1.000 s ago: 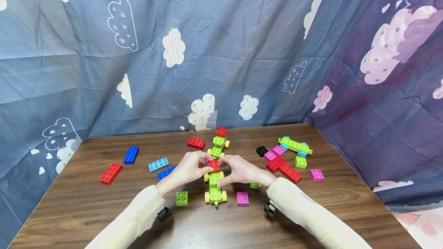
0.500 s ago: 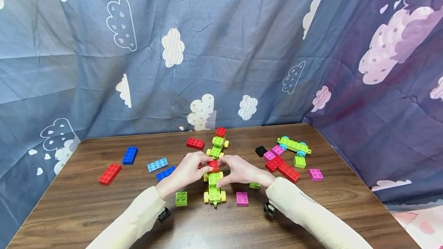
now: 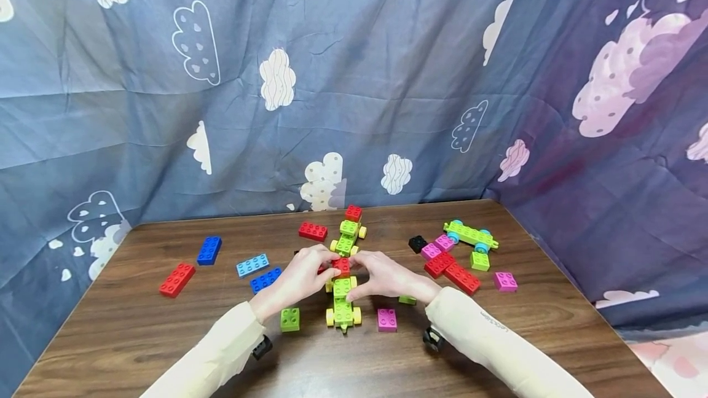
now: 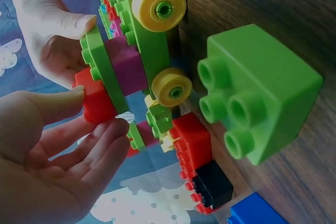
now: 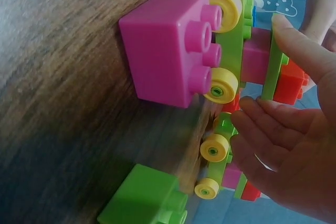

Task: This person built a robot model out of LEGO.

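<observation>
Glossy smooth plastic bricks (image 3: 462, 276) and wheeled green car (image 3: 343, 306); dark wood-grain desk (image 3: 138, 330), slight sheen; matt wrinkled cloth backdrop (image 3: 354, 97); soft cream sleeves (image 3: 487, 336).

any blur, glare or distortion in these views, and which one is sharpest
Head view: sharpest, evenly lit, wide-angle bend at the table edges. Left wrist view: tilted, the left hand soft and shaded up close. Right wrist view: wood dark and blurred, the magenta brick crisp; no glare.

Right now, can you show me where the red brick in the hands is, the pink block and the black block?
red brick (image 3: 342, 266), head view, on its studded top between the fingertips
pink block (image 5: 163, 51), right wrist view, on its smooth side face
black block (image 3: 417, 242), head view, on its top
</observation>
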Demonstrator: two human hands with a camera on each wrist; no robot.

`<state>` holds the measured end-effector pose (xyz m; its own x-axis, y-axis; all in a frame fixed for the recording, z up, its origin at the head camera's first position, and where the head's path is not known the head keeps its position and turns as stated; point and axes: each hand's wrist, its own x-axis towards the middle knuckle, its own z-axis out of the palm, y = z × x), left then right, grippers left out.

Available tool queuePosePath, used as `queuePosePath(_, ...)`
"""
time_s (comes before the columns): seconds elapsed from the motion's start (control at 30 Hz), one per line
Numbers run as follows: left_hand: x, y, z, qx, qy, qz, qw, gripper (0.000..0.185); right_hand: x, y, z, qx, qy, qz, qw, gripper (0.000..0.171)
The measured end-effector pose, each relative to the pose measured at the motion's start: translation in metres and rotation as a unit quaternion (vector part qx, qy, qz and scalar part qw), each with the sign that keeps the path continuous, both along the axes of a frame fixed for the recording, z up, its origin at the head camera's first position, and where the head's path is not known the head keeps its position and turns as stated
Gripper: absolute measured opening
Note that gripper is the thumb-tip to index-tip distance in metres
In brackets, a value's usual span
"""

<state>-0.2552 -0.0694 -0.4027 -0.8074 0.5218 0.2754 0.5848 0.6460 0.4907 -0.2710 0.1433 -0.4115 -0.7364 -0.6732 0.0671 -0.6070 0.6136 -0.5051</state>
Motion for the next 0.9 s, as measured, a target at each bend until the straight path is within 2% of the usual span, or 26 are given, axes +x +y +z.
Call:
queuePosePath(0.6, -0.0005, -0.0014, -0.0010, 0.007, 0.005, 0.003, 1.0000, 0.023, -0.0014, -0.0017, 0.0026, 0.014, -0.021, -0.010, 1.000, 0.059)
queuePosePath(0.9, -0.0006, -0.0016, -0.0008, 0.006, -0.006, 0.014, 0.9999, 0.022, -0.0018, -0.0009, 0.0014, 0.013, -0.030, -0.015, 0.999, 0.058)
